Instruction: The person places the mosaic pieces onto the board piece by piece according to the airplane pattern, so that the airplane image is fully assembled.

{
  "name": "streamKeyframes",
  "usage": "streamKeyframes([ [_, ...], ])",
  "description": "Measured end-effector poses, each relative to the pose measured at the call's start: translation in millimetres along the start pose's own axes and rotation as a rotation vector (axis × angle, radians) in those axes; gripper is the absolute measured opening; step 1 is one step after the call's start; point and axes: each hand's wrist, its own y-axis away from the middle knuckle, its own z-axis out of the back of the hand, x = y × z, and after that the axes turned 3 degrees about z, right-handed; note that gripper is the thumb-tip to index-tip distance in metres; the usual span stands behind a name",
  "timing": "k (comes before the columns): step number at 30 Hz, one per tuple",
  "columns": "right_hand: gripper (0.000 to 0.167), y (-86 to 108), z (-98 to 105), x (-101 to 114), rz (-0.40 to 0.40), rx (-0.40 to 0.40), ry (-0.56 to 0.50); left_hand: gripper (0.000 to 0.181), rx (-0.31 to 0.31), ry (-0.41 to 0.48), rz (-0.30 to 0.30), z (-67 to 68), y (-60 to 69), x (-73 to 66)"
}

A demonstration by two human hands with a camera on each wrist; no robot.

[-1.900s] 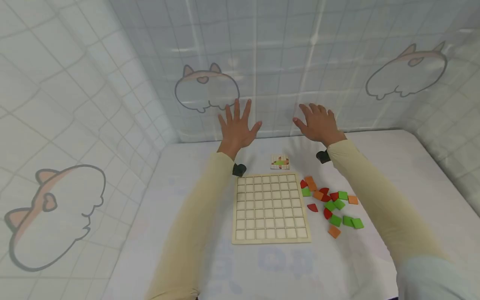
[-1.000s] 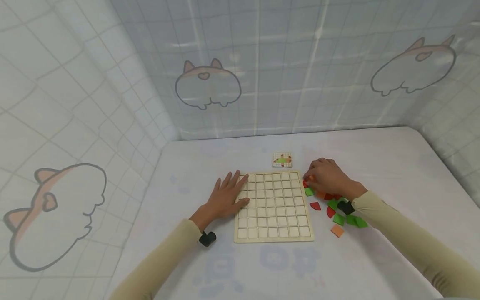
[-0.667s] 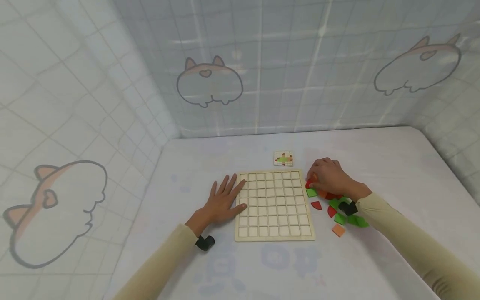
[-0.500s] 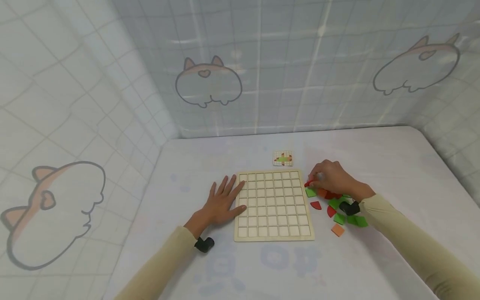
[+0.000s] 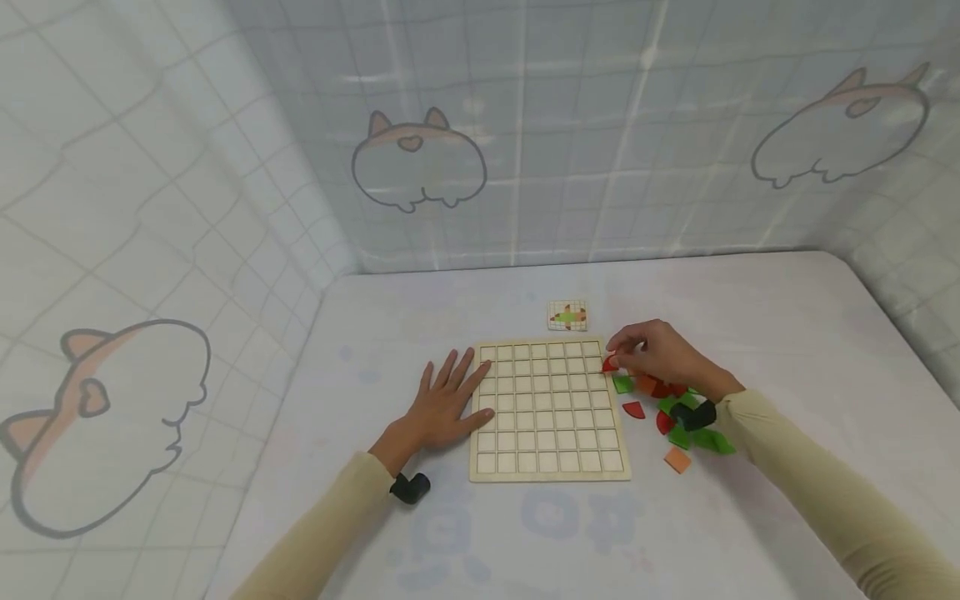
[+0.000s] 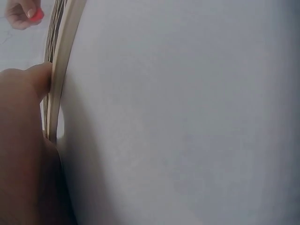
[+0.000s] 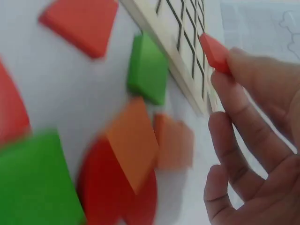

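A pale wooden grid board [image 5: 551, 410] with square cells lies on the table, its cells bare. My left hand [image 5: 441, 410] rests flat with spread fingers on the board's left edge; the left wrist view shows the thumb against that rim. Between thumb and index finger, my right hand [image 5: 660, 354] pinches a red quarter-circle tile [image 7: 215, 52] just over the board's upper right corner. Under and beside this hand lie more tiles: a green square tile [image 7: 148, 69], an orange square tile [image 5: 677, 460] and another red quarter-circle tile [image 5: 633, 410]. The hand and wrist hide part of the pile.
A small pattern card [image 5: 567, 316] with a red, green and orange figure lies behind the board. White tabletop [image 5: 390, 325] surrounds everything. A tile-patterned cloth wall [image 5: 555, 167] with cartoon animal drawings rises at the back and sides.
Both hands came down from raised positions near the back wall. The left settled on the board's left edge. The right reached into the pile, picked up a red quarter-circle tile and lifted it leftward.
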Motion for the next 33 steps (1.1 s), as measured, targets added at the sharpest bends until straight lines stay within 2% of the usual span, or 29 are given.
streamKeyframes([
  [8, 0.005, -1.6, -18.4, 0.4, -0.013, 0.013, -0.039, 0.08, -0.022, 0.003, -0.032, 1.6, 0.3, -1.0],
  [13, 0.005, 0.4, -24.1, 0.1, 0.002, -0.003, 0.044, 0.08, -0.033, 0.007, -0.037, 3.9, 1.8, -2.6],
  [17, 0.006, 2.0, -25.1, 0.8, 0.064, 0.018, 0.104, 0.08, -0.02, -0.001, -0.018, 4.8, 3.0, -3.0],
  [25, 0.013, 3.1, -26.7, 1.0, 0.166, 0.065, 0.105, 0.08, -0.022, 0.009, -0.013, 4.3, 2.8, -2.7],
  [28, 0.013, 3.3, -26.5, 1.3, 0.176, 0.05, 0.13, 0.08, -0.033, 0.018, -0.022, 3.1, 2.8, -2.2],
  [33, 0.015, 3.5, -21.5, 3.9, 0.141, 0.021, 0.181, 0.08, -0.024, 0.021, -0.016, 2.1, 2.7, -1.7],
])
